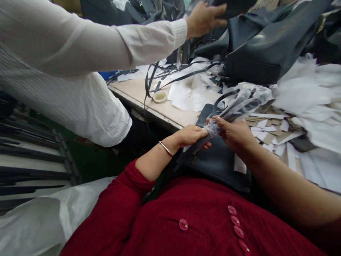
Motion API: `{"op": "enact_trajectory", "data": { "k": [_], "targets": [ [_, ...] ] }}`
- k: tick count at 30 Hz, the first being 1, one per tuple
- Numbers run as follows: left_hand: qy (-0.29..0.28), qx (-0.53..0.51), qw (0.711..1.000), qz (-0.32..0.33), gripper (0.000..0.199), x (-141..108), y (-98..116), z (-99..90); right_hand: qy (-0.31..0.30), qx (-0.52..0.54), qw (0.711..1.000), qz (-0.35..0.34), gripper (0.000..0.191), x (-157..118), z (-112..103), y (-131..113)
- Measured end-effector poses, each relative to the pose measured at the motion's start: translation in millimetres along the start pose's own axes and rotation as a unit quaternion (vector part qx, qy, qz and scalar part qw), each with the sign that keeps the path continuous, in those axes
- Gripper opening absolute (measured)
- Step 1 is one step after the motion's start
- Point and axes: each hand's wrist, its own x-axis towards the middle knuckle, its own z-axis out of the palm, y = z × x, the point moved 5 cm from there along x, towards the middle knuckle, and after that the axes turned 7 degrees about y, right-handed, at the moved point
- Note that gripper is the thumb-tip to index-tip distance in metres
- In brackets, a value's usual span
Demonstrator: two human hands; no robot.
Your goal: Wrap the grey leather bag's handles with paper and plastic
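Note:
My left hand [191, 136] and my right hand [234, 134] meet in front of my body, both closed on a dark bag strap in a clear plastic sleeve [246, 101]. The plastic is bunched up between my fingers. Looped ends of the strap stick out beyond my right hand, still covered by the sleeve. Beneath my hands a dark leather bag [221, 165] lies at the table's edge, partly over my lap. A small white tag [240, 164] hangs at its right side. My fingertips are partly hidden by the plastic.
A co-worker's arm in a white sleeve [151, 42] reaches across the table from the left. Dark bags [255, 53] are heaped at the back. A tape roll [160, 96], loose straps [186, 75] and white paper lie on the table [133, 88]. Card strips [269, 131] and plastic sheets [314, 99] are piled right.

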Motion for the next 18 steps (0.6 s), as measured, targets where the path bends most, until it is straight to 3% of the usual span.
{"op": "enact_trajectory", "data": {
  "k": [4, 8, 13, 18],
  "targets": [
    [-0.043, -0.038, 0.998, 0.003, 0.045, 1.8, 0.2, 14.5, 0.019, 0.014, 1.000, 0.007, 0.027, -4.5, -3.5, 4.4],
    [0.000, -0.007, 1.000, 0.024, 0.041, -10.0, -4.1, 17.9, 0.050, 0.063, 0.995, 0.057, 0.007, -7.0, 0.3, 1.2],
    [0.044, 0.106, 0.992, 0.053, 0.037, -60.2, -12.5, -0.3, 0.084, 0.168, 0.975, 0.119, 0.013, 16.7, 3.5, -9.7],
    [0.101, 0.232, 0.966, 0.049, 0.037, -122.3, -22.0, -25.7, 0.084, 0.201, 0.956, 0.194, 0.007, 46.6, 11.8, -0.7]
  ]
}}
